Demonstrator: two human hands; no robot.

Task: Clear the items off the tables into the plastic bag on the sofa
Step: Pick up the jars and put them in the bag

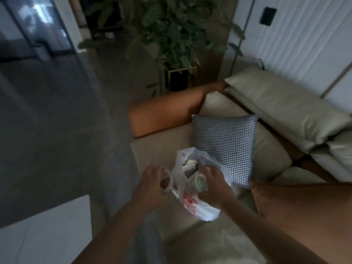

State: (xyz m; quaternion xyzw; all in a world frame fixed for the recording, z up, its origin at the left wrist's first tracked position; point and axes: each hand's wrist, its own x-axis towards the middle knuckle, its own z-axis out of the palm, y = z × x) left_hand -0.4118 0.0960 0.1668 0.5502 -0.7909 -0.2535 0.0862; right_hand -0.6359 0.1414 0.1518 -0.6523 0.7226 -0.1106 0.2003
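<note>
The left hand [152, 180] grips a clear plastic cup [166, 181], fingers curled round its side; the cup lies tilted, mouth toward the camera, just outside the left edge of the bag opening. The right hand [213, 184] grips a second cup [198, 182], pale with a greenish lid or base facing the camera, and holds it at the mouth of the bag. The two hands are near each other, separated by the bag's left wall.

The white plastic bag [192, 204] stands on the sofa seat [158, 149], near the seat's front edge. It carries red printing on its lower front. The opening faces up, and several items are visible inside; they are too blurred to identify.

A houndstooth cushion [224, 147] leans just behind the bag, touching its right side. Pale back cushions [282, 109] run along the rear of the sofa. An orange armrest [167, 113] closes the far end of the seat.

A potted plant [171, 35] in a dark planter with a gold frame stands on the floor beyond the armrest. A white surface [43, 229] occupies the lower left corner of the view.
</note>
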